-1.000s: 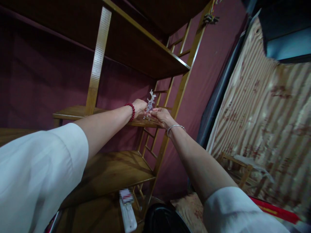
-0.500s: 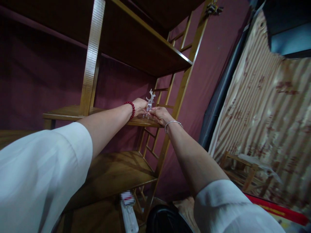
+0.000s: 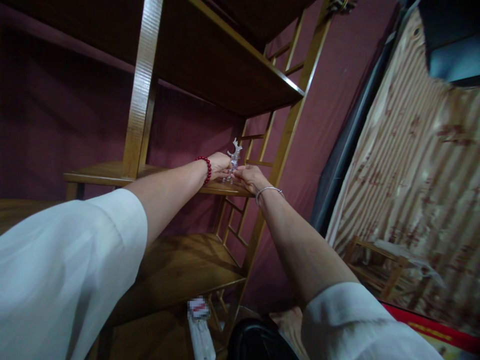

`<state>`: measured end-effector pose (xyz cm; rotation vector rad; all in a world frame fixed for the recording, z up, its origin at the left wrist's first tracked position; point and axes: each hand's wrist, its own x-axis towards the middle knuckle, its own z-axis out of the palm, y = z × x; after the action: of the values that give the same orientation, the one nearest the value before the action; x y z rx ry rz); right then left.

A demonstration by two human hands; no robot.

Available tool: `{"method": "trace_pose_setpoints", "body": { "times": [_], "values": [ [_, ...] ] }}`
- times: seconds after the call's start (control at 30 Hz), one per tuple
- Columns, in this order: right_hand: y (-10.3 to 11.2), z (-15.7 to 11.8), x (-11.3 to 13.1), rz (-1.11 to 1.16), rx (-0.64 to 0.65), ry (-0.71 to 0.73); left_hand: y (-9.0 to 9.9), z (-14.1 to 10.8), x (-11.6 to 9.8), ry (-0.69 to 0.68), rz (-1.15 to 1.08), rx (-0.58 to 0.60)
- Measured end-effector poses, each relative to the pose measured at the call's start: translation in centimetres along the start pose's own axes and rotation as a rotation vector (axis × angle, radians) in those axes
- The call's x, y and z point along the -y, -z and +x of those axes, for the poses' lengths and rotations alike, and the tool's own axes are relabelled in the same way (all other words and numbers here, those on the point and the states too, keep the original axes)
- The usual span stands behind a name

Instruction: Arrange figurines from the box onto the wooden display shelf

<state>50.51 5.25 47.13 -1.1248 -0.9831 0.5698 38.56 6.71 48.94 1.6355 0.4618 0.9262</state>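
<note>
A clear deer figurine [image 3: 235, 149] with branching antlers stands upright at the right end of a wooden shelf board [image 3: 215, 187]. My left hand [image 3: 219, 165], a red bead bracelet [image 3: 207, 170] on its wrist, is closed on the figurine's left side. From the right, my right hand [image 3: 249, 176] pinches its lower body; a silver bangle [image 3: 269, 190] circles that wrist. The figurine's feet show just above the board. Its middle is partly hidden by my fingers.
A wooden post [image 3: 141, 95] rises left of my hands, and an upper shelf [image 3: 240, 55] hangs above them. Below is a lower shelf [image 3: 187, 260]. A white device [image 3: 201, 332] stands near the floor. To the right hangs a striped curtain [image 3: 405, 165] behind a small wooden stand [image 3: 378, 255].
The view has shifted slightly, so the shelf frame and curtain sit a little further right. Both hands keep the same hold on the figurine.
</note>
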Motion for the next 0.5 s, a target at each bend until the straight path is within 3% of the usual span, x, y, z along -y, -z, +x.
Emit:
{"method": "trace_pose_setpoints", "body": {
  "times": [0.5],
  "values": [
    [-0.17,-0.37,0.34,-0.047,-0.066,-0.016,-0.28,-0.51,-0.17,-0.025,-0.008,-0.013]
  ]
}}
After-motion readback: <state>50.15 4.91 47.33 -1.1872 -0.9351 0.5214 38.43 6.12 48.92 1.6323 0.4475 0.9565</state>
